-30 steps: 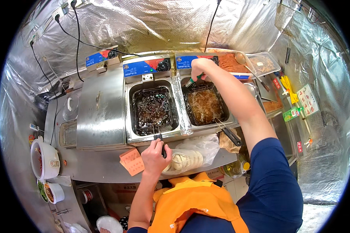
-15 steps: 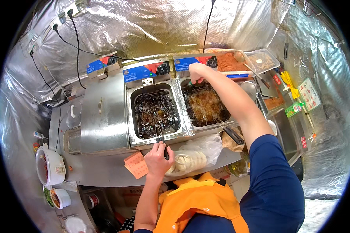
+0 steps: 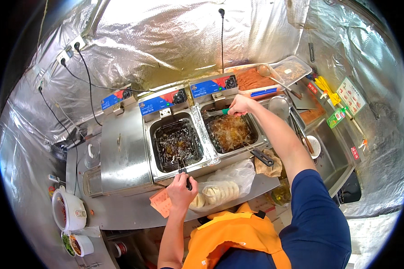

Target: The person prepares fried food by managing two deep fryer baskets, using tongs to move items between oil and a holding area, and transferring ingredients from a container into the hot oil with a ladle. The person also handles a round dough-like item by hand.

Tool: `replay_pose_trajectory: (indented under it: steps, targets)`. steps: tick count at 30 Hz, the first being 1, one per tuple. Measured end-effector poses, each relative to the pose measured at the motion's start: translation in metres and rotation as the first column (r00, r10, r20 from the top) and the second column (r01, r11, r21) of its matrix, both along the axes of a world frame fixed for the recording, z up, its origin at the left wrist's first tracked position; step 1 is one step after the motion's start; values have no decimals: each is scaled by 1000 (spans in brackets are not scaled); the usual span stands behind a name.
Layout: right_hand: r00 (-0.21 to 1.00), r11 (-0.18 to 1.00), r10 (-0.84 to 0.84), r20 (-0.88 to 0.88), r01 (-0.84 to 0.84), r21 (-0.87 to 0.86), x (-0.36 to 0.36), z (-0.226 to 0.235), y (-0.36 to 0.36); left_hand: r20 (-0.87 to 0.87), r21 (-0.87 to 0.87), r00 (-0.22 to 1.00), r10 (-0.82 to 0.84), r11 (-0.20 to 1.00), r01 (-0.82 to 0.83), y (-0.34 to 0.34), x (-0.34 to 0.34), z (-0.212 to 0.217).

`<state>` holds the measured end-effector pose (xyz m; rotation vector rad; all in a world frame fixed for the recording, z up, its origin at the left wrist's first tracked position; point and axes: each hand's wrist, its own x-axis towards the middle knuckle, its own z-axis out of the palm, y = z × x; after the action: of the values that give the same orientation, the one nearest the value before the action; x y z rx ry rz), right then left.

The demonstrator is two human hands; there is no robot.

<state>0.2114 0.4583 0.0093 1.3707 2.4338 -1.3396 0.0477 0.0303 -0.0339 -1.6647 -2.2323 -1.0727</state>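
1. Seen from above, two bare hands work at a pair of deep fryers in the middle of the frame; the hands are well apart, each curled around a handle.
2. The left hand (image 3: pixel 181 191), just below centre, is clamped on the black handle (image 3: pixel 189 183) of a fry basket. That basket sits in the dark oil of the left fryer (image 3: pixel 200 162), directly above the hand in the frame.
3. The right hand (image 3: pixel 239 106), above and right of centre, grips a green-handled tool (image 3: pixel 225 111) pointing left over the right fryer (image 3: pixel 259 140). The bubbling brown oil lies just below this hand.
4. A second basket handle (image 3: pixel 261 156) juts from the right fryer's lower edge, right of centre, untouched.
5. Below the fryers, a clear bag of pale rolls (image 3: pixel 221 192) lies on the metal tabletop (image 3: pixel 125 215), just right of the left hand.
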Motion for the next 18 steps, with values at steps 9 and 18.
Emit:
replay_pose_trajectory:
  steps: [9,18]
  targets:
    - [961,990,-127,-244,106,-97,65,15,-37,-11,-15,1000,-23,1000,23,-4,1,-5]
    - [901,980,-64,-428,138,145,123,83,-106,-42,-36,998,-36,999,34,-13,5,-2]
